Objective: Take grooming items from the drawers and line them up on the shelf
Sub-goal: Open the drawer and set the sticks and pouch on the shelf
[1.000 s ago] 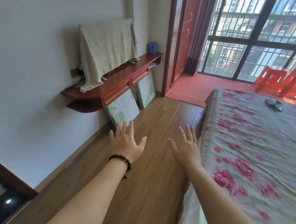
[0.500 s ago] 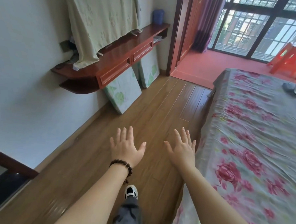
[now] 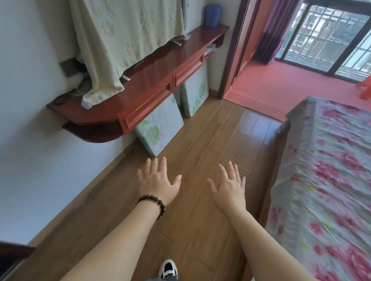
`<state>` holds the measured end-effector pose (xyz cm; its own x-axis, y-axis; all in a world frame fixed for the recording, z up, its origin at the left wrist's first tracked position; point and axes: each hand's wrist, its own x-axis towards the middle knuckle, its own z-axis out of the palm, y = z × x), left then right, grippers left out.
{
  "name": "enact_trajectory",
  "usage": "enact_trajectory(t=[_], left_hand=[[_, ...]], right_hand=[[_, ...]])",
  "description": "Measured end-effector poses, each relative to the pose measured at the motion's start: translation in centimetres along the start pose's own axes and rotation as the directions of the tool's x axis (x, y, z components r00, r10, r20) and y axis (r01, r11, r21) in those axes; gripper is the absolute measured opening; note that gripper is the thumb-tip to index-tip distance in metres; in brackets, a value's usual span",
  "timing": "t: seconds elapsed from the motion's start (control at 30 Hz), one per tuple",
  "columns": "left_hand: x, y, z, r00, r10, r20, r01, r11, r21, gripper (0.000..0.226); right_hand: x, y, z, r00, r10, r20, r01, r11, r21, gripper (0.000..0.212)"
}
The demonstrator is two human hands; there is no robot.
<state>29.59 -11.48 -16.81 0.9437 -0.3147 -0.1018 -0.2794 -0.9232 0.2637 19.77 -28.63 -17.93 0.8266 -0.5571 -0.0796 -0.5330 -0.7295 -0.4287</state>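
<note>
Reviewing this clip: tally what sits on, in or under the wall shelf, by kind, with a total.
Red-brown wooden drawers: 2
Green floral panels leaning beneath: 2
Pale green draped cloth: 1
Blue plastic container: 1
Total: 6

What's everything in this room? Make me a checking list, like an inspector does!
Surface: red wooden shelf on the wall, partly bare.
Job's things: two drawers, both closed; no grooming items seen.
Clutter: pale cloth draped onto the shelf; blue cup at its far end.
Hands: left hand and right hand open, holding nothing.
Cables: dark tangle under the cloth, unclear.
Surroundings: flowered bed, wooden floor, leaning panels.
</note>
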Motion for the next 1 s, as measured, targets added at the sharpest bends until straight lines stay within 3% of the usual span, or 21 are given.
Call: enact_trajectory(t=[0.37,0.6,0.77,1.0], left_hand=[[14.8,1.9,-0.1,0.996,-0.076,0.041,0.076,0.997,-0.009,0.077],[25.0,5.5,0.9,0.966,-0.256,-0.040,0.255,0.966,-0.040,0.075],[30.9,10.3,1.3,0.898,-0.436,-0.058,0.429,0.898,-0.099,0.076],[35.7,13.1,1.4,0.774,-0.627,-0.085,0.614,0.777,-0.139,0.076]], right_hand=[[16.6,-3.1,-0.6,0.996,-0.070,0.056,0.071,0.997,-0.015,0.062],[31.6,-2.9,-1.8,0.961,-0.236,0.143,0.241,0.970,-0.022,0.059],[41.3,-3.1,-3.1,0.892,-0.368,0.263,0.387,0.922,-0.022,0.059],[49.6,-5.5,-2.4,0.739,-0.512,0.438,0.572,0.820,-0.005,0.062]])
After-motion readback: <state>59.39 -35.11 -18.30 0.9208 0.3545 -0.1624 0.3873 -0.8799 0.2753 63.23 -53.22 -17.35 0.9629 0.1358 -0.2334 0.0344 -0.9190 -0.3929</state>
